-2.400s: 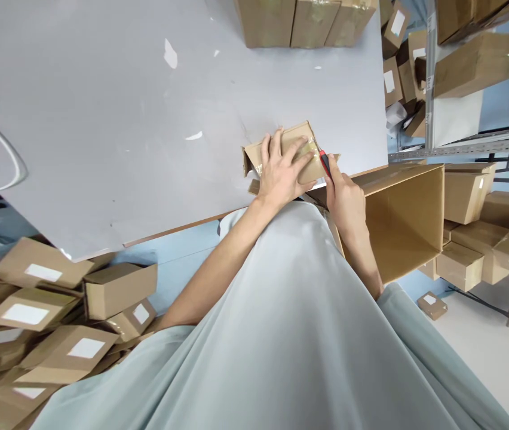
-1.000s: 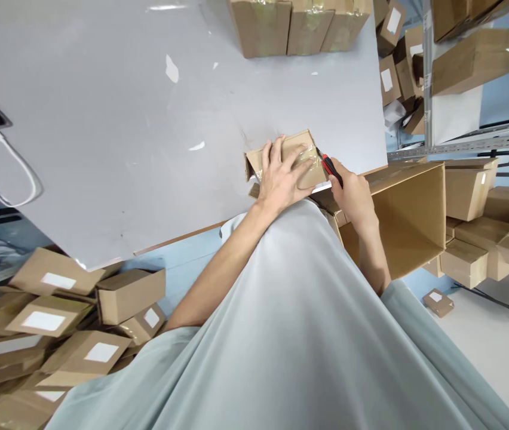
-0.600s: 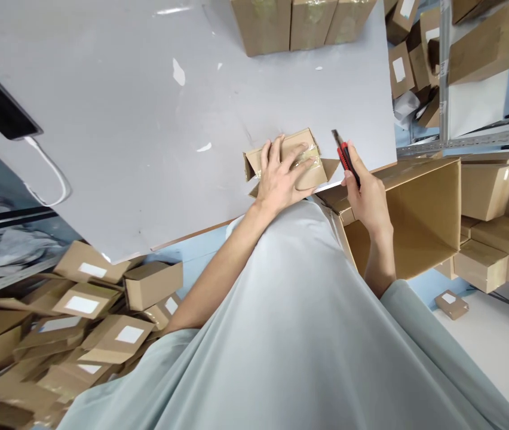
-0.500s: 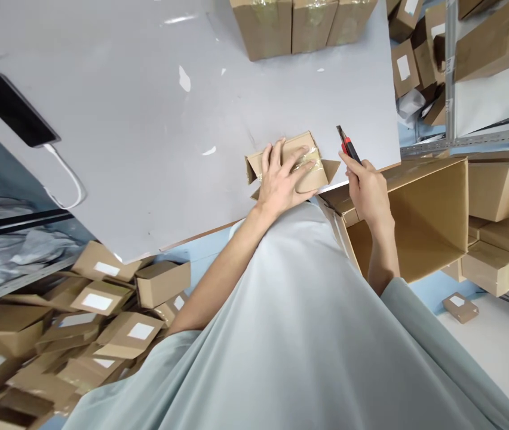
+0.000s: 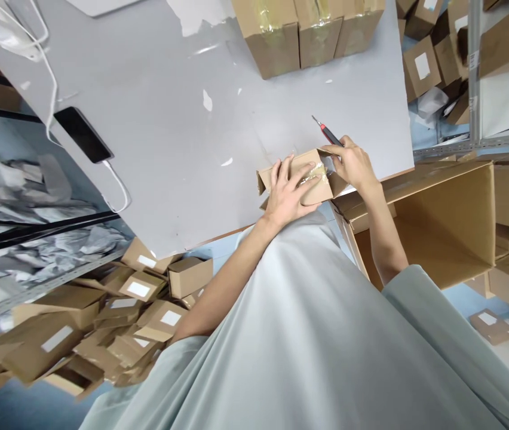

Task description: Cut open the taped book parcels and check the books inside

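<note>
A small cardboard box (image 5: pixel 304 160) lies at the near edge of the table, with clear tape across it and flaps sticking out at both ends. My left hand (image 5: pixel 288 194) holds it from above, fingers spread over the top and thumb along the near side. My right hand (image 5: pixel 356 164) is closed around a red and black utility knife (image 5: pixel 331 135), its blade pointing up and left, away from the box. The right fingertips are at the box's right end, by a raised flap. What they touch there is partly hidden.
Three taped cartons (image 5: pixel 276 51) stand at the table's far side. A phone (image 5: pixel 83 134) on a white cable lies at the left. A large open carton (image 5: pixel 442 221) is at my right, below the table edge. Many boxes (image 5: pixel 160 319) lie piled at lower left.
My right hand has moved left with the utility knife, from beside the box to its right-end flap. My left hand stays on the box. The view has shifted.
</note>
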`<state>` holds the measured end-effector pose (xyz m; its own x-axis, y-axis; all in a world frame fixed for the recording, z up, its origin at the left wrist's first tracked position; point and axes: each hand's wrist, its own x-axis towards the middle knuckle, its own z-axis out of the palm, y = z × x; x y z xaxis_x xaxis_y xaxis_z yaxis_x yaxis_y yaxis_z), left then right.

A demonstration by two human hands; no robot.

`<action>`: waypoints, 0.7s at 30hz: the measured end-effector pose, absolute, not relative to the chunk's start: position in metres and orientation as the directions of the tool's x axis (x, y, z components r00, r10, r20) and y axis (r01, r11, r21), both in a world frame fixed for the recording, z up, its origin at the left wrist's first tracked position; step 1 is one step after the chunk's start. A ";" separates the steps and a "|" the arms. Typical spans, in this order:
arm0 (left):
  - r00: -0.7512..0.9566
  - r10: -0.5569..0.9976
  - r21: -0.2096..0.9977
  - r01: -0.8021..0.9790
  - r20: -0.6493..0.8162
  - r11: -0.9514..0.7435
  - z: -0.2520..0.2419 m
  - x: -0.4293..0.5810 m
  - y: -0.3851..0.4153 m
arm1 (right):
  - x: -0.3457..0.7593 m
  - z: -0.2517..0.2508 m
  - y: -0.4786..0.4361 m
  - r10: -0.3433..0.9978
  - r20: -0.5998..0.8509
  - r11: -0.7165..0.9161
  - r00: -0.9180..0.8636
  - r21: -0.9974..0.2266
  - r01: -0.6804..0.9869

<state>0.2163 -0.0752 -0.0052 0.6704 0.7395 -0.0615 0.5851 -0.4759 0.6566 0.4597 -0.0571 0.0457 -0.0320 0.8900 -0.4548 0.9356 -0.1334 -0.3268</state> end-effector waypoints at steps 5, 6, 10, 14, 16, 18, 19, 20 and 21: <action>0.686 0.725 0.655 0.576 -0.061 -0.489 0.000 0.213 -0.068 | 0.491 0.026 -0.052 0.917 -0.396 -0.155 -0.047 -0.463 0.873; 0.686 0.725 0.648 0.581 -0.064 -0.492 0.002 0.210 -0.067 | 0.498 0.018 -0.053 0.927 -0.373 -0.171 -0.025 -0.483 0.859; 0.514 0.856 0.592 0.708 -0.058 -0.385 0.014 0.178 -0.072 | 0.520 -0.032 -0.067 0.923 -0.344 -0.321 0.174 -0.432 0.843; 0.152 0.978 0.624 0.781 -0.140 -0.032 0.007 0.140 -0.093 | 0.523 -0.089 -0.090 0.841 -0.464 -0.434 0.280 -0.269 0.860; 0.045 0.958 0.694 0.700 -0.283 0.172 -0.006 0.129 -0.102 | 0.521 -0.106 -0.100 0.810 -0.498 -0.460 0.308 -0.214 0.862; -0.014 0.904 0.744 0.563 -0.427 0.360 -0.019 0.123 -0.107 | 0.518 -0.115 -0.106 0.799 -0.493 -0.479 0.345 -0.176 0.860; -0.026 0.878 0.760 0.489 -0.478 0.429 -0.025 0.120 -0.107 | 0.517 -0.117 -0.108 0.801 -0.477 -0.484 0.362 -0.160 0.860; -0.030 0.859 0.773 0.419 -0.512 0.476 -0.030 0.117 -0.106 | 0.516 -0.118 -0.109 0.810 -0.451 -0.483 0.375 -0.150 0.863; -0.029 0.849 0.787 0.358 -0.528 0.502 -0.033 0.112 -0.104 | 0.515 -0.119 -0.109 0.825 -0.414 -0.479 0.385 -0.151 0.865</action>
<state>0.1122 -0.1045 -0.0329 -0.0288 0.8489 -0.5278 0.3579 0.5018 0.7875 0.5150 -0.1092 -0.1193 0.3847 0.8248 -0.4143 0.8645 -0.4793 -0.1513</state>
